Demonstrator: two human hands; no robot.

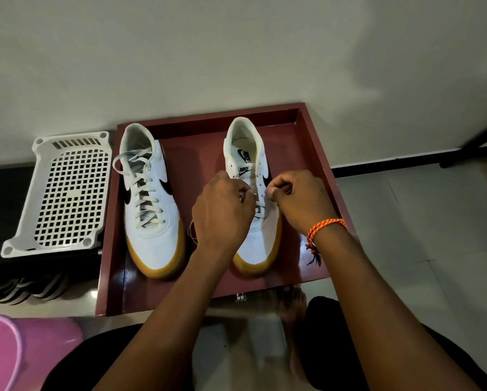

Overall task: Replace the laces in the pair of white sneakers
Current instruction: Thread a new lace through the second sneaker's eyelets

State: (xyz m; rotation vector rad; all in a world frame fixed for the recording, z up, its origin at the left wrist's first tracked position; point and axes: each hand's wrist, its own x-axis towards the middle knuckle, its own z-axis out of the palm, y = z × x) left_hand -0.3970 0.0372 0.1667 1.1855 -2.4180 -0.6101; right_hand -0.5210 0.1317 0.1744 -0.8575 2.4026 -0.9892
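Both hands, left hand (222,204) and right hand (298,196), pinch the lace (257,206) over the right sneaker (260,235)

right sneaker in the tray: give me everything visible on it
The right sneaker is white with a black swoosh, a branded tongue label and a tan gum sole at the toe. It stands upright in the dark red tray, toe toward the person, apart from the fully laced left sneaker. Its upper eyelets are empty; lace shows only low down. The left hand and right hand pinch the lace over its middle.
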